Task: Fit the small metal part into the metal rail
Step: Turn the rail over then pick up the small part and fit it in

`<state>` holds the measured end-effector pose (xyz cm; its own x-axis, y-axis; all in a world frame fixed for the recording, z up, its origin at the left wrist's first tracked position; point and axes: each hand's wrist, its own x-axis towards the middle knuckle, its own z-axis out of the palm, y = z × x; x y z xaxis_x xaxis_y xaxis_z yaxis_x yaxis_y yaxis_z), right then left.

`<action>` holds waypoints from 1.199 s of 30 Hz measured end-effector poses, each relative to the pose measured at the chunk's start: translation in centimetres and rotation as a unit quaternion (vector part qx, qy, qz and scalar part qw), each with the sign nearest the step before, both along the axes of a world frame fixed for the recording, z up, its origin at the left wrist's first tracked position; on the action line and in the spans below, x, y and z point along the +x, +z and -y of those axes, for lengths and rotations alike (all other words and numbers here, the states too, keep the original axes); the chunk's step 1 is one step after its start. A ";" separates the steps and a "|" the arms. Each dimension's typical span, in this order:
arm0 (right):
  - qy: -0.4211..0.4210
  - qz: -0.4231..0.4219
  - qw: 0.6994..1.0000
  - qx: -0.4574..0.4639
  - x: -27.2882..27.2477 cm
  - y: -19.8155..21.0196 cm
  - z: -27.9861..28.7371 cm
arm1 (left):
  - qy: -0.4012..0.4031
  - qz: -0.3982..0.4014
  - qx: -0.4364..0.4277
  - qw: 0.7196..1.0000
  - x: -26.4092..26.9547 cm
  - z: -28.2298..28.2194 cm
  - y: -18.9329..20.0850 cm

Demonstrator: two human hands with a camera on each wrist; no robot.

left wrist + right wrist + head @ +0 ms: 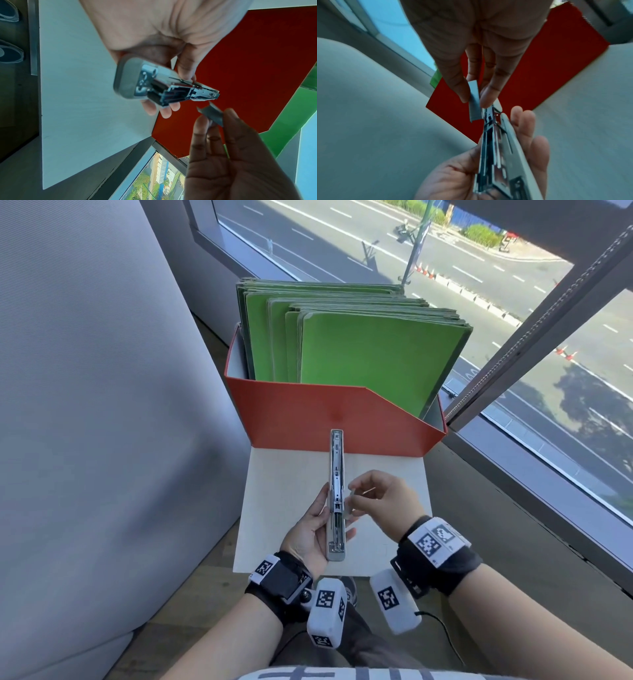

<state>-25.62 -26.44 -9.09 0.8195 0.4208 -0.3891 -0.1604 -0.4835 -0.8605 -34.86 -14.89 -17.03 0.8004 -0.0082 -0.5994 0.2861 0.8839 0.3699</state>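
Observation:
A long, narrow metal rail (336, 494) with a grey end cap lies lengthwise in my left hand (310, 534), whose thumb and fingers curl round its sides (187, 66). The rail's open channel faces up (493, 148). My right hand (380, 501) pinches a small flat grey metal part (474, 100) between thumb and fingertips, just to the right of the rail's middle. In the left wrist view the small part (211, 115) hangs a short way off the rail (171, 88), not touching it. Both hands hover above a pale board (274, 508).
An orange-red box (308, 419) full of upright green folders (370, 350) stands just beyond the board. A grey curved wall (102, 405) rises on the left. A window with a dark frame (534, 337) runs along the right.

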 end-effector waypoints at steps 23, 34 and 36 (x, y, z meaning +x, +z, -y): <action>0.081 0.112 0.981 -0.132 0.2 -0.8 -1.8 | 0.002 -0.012 0.012 1.000 0.6 0.4 0.4; 0.131 0.125 0.980 -0.083 -0.6 -1.6 -0.8 | 0.026 -0.014 -0.020 0.999 1.0 0.1 0.6; 0.143 0.140 0.977 -0.077 -1.0 -2.1 -0.3 | 0.038 -0.010 -0.037 0.999 0.9 0.1 0.9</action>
<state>-26.59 -26.10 -11.16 0.7606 0.6020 -0.2433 0.2312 -0.6013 -0.7649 -33.94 -14.99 -16.14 0.7889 0.0072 -0.6145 0.2233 0.9282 0.2976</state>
